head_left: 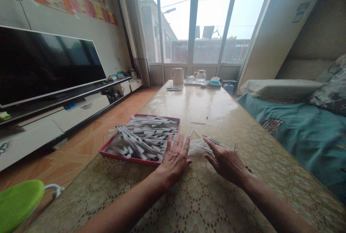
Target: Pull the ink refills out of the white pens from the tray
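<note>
A shallow red-rimmed tray [104, 148] at the left of the table is heaped with slim, whitish pen-like sticks [132, 141] with dark ends. My left hand [175, 155] reaches over the tray's right edge, palm down with fingers stretched out, and nothing shows in its grasp. Beside it on the table lies a loose pile of translucent white tubes [197, 147]. My right hand [228, 162] is at the right of this pile, with index finger and thumb apart and the other fingers partly hidden. Thin dark rods [213, 140] lie just beyond its knuckles.
The long table has a patterned, glossy cover [194, 197]. At its far end stand a pale jug [177, 76], a glass pitcher [200, 77] and a tissue pack [214, 83]. A green stool [20, 206] is low at left, a teal-covered sofa [292, 128] at right.
</note>
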`<state>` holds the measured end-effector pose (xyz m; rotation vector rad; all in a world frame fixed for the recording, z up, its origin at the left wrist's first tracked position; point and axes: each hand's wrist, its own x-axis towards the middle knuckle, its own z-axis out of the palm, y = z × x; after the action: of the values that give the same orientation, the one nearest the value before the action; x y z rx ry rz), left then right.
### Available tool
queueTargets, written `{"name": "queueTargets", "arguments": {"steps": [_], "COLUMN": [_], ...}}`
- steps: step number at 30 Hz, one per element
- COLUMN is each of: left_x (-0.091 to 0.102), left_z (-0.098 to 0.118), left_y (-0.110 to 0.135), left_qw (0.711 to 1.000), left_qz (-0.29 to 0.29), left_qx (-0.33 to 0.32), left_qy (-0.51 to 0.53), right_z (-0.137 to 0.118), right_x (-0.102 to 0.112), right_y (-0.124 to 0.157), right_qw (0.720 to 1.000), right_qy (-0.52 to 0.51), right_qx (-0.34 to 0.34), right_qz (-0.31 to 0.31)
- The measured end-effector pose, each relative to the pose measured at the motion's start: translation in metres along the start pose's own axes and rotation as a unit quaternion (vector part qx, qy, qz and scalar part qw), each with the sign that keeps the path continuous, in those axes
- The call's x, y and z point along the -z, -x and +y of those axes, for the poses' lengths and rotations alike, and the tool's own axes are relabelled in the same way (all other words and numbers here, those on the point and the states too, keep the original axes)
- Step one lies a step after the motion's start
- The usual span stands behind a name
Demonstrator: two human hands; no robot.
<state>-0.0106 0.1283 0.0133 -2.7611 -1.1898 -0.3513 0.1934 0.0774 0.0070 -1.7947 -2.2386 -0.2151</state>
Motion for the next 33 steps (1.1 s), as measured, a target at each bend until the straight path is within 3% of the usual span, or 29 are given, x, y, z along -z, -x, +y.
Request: {"name": "queueTargets", "arguments": {"steps": [4, 9, 13, 18, 20, 22, 26, 29, 33], "left_x": [0.019, 0.006, -0.006, 0.0, 0.003, 0.005, 0.013, 0.019, 0.012], "left_z": [0.009, 0.015, 0.012, 0.013, 0.012, 0.007, -0.01, -0.015, -0.01], "left_y": [0.036, 0.064, 0.061, 0.054, 0.055, 0.057, 0.059, 0.055, 0.051], "left_qw": [0.992, 0.972, 0.978, 0.982, 0.975, 0.973, 0.97, 0.958, 0.942], "left_qz": [0.067, 0.09, 0.086, 0.065, 0.06, 0.053, 0.034, 0.024, 0.083], "left_qx": [-0.019, -0.008, -0.059, -0.15, -0.192, -0.187, -0.069, -0.007, 0.016], "left_qy": [0.101, 0.218, 0.183, 0.097, 0.094, 0.124, 0.231, 0.287, 0.324], "right_z": [-0.01, -0.028, -0.034, -0.041, -0.041, -0.034, -0.006, 0.004, -0.009], "right_x": [0.007, 0.006, 0.01, 0.015, 0.008, -0.001, -0.004, 0.007, 0.015], "right_y": [0.017, 0.034, 0.038, 0.041, 0.044, 0.048, 0.049, 0.045, 0.041], "right_qw": [0.999, 0.977, 0.937, 0.916, 0.93, 0.955, 0.988, 0.988, 0.979], "right_qy": [-0.051, -0.193, -0.309, -0.341, -0.302, -0.234, -0.126, -0.148, -0.202], "right_qx": [-0.007, 0.008, 0.022, 0.024, 0.041, 0.055, 0.02, -0.021, -0.028], "right_qz": [-0.002, -0.094, -0.162, -0.212, -0.203, -0.172, -0.087, -0.033, -0.025]}}
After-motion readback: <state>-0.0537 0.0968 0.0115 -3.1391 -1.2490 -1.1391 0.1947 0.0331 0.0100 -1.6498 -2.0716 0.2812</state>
